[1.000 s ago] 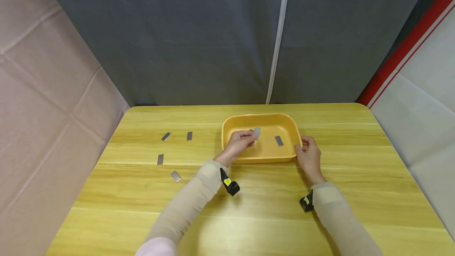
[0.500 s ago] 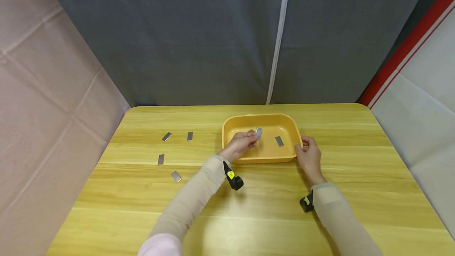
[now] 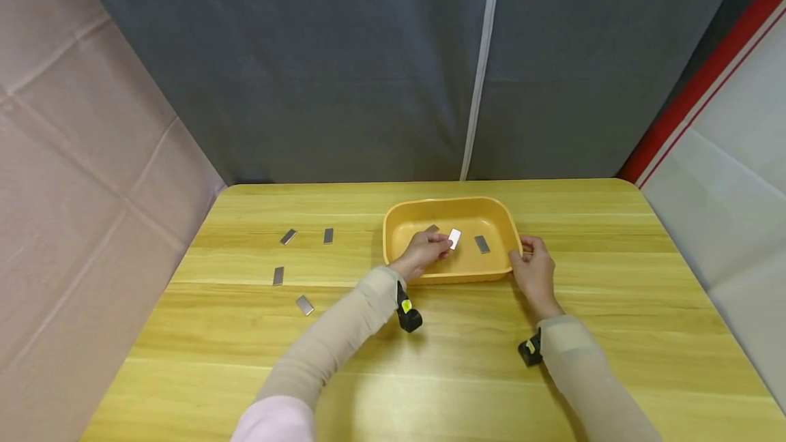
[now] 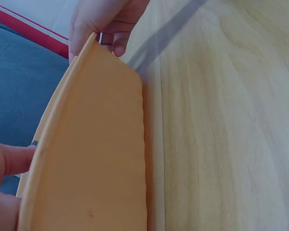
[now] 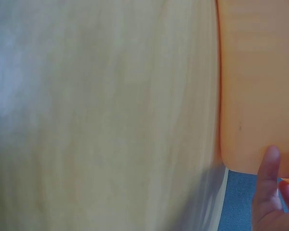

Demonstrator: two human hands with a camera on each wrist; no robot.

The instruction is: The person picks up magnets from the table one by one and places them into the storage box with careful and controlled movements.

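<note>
My left hand pinches a small flat metal rectangle over the inside of a yellow plastic basin. The piece shines bright in the head view. Two more such plates lie in the basin: a grey one to the right, and another partly covered by the left hand. At the basin's right end my right hand grips the rim between thumb and fingers. In the left wrist view the basin's outer wall hides most of the left fingers.
Several similar metal plates lie on the wooden table to the left, among them an upright-lying one and a tilted one. A grey curtain hangs behind the table's back edge.
My left hand has shifted slightly right and toward me over the basin, with the metal plate turning to catch the light. The right hand stays at the rim.
</note>
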